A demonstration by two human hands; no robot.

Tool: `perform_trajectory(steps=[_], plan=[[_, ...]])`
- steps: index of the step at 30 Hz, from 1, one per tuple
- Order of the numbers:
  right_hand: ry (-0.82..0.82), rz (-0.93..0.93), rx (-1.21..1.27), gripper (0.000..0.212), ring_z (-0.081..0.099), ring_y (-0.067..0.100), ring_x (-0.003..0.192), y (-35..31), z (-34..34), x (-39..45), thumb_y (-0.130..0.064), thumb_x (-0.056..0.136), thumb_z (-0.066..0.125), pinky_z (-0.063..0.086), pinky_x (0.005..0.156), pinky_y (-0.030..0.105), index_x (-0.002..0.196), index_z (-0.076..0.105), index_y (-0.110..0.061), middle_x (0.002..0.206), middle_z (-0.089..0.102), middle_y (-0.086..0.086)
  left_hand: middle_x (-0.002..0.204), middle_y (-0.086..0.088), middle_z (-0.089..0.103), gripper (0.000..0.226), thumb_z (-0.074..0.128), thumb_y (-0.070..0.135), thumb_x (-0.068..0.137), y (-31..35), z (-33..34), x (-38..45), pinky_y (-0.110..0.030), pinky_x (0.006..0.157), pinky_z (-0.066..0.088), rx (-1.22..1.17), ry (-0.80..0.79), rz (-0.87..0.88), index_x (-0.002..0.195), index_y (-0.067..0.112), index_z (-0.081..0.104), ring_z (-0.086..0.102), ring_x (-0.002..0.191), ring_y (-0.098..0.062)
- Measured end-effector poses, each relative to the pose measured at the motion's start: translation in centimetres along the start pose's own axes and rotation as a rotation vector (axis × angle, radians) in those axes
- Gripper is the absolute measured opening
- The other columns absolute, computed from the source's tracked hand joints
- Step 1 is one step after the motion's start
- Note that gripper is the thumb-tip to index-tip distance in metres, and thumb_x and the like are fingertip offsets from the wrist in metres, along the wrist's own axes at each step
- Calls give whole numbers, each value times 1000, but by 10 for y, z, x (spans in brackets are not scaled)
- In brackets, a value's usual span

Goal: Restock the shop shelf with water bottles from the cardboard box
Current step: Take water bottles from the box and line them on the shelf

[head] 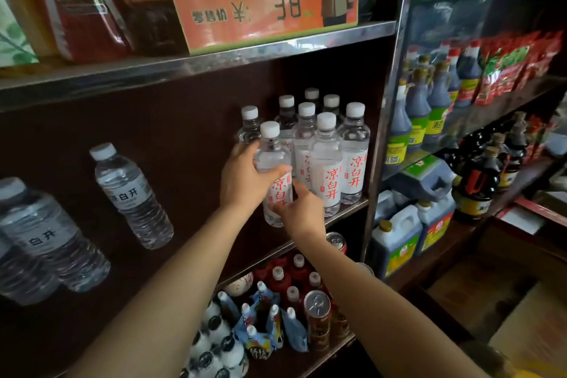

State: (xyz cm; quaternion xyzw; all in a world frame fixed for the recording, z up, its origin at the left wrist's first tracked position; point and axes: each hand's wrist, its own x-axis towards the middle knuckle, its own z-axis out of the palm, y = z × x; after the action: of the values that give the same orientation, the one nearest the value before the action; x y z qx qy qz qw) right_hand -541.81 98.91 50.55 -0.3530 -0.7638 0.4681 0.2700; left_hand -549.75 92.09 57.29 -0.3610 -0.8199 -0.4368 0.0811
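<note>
Head view from where I'm standing: the left hand (242,178) is wrapped round a clear plastic water bottle with white cap and red lettering (274,175), and the right hand (299,212) pinches it lower down. It's upright, at the left front of the cluster on the dark wooden shelf (346,209). I count seven others there, plus three ribbed clear bottles (132,193) far left.
</note>
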Motion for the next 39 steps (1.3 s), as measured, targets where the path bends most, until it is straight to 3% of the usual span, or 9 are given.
perform_trajectory(steps=[9,16,20,24,26,29,34,39], plan=[[69,-7,-99,50,61,36,104,-7,14,19,-23,87,67,51,82,41,126,39,-8,110,64,19,119,1,50,61,74,55,68,-4,13,30,-35,85,51,167,7,-16,122,31,57,60,104,-24],[38,-56,-245,30,59,42,99,-6,14,25,-21,93,55,38,68,37,114,43,-3,104,64,25,125,1,50,61,72,58,69,2,25,34,-31,82,46,236,84,-26,122,33,57,61,105,-26],[42,-47,-279,26,59,42,103,-9,13,26,-15,92,55,44,74,40,111,45,-1,107,63,24,134,1,45,63,75,51,69,2,27,35,-33,86,47,218,41,-59,126,34,54,59,111,-27],[-28,26,-257,28,57,40,109,-14,8,26,-7,90,56,48,85,41,114,46,-1,115,60,23,151,-2,29,86,76,35,72,-4,21,33,-36,99,45,238,-115,-65,146,34,31,47,128,-26],[-85,31,-232,34,58,36,110,-14,4,23,-11,87,61,49,87,37,117,48,-3,117,61,20,144,-7,41,91,78,28,73,-6,16,30,-35,101,45,109,-154,-132,148,27,27,51,123,-24],[-171,41,-223,44,63,28,105,-15,-4,11,-19,83,69,50,86,29,122,55,-8,115,66,14,125,-6,61,79,78,26,74,-11,1,13,-31,93,49,-30,-102,-238,143,17,39,61,109,-20],[-270,-10,-261,50,62,25,108,-33,-17,-23,-24,79,75,48,89,29,124,58,-10,118,65,11,119,-5,65,55,72,27,82,-22,-41,-35,-23,84,43,35,-118,-299,131,13,53,62,107,-20],[-357,-155,-298,49,59,23,113,-62,-18,-75,-29,79,76,46,94,28,121,62,-9,121,64,10,116,-4,66,45,71,28,82,-30,-102,-96,-26,89,45,92,-100,-385,123,13,59,62,105,-19]])
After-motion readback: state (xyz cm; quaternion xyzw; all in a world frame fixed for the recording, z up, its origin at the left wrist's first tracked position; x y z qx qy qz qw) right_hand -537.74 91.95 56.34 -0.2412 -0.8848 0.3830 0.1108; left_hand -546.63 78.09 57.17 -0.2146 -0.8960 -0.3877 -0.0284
